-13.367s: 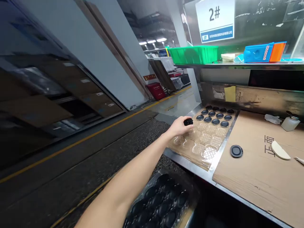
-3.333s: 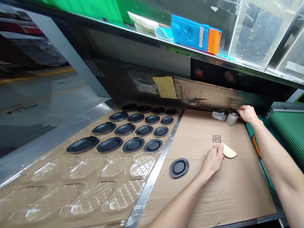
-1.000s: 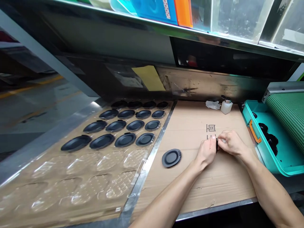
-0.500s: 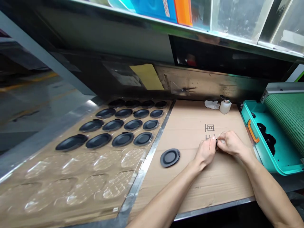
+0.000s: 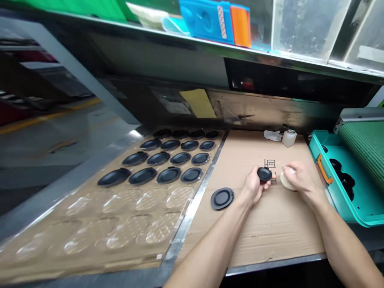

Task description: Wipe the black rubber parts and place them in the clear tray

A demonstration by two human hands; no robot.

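My left hand [image 5: 255, 187] is closed round a small round black part [image 5: 264, 174], held up over the cardboard sheet [image 5: 270, 224]. Just right of it, my right hand [image 5: 301, 179] grips a beige pad [image 5: 285, 181] close to that part. A second black round part [image 5: 222, 199] lies flat on the cardboard to the left of my left hand. Further left, a clear blister tray [image 5: 120, 216] holds several black parts [image 5: 169, 175] in its far pockets; its near pockets have nothing in them.
A small white bottle [image 5: 289, 137] and a crumpled wipe [image 5: 272, 135] stand at the back of the cardboard. A teal bin [image 5: 336, 200] with black parts sits at the right beside a green conveyor belt [image 5: 367, 148]. A shelf [image 5: 228, 48] overhead carries blue and orange items.
My hands have come apart: the left has turned the black part face up, and the right has drawn the beige pad off to the right. The view shifted slightly.
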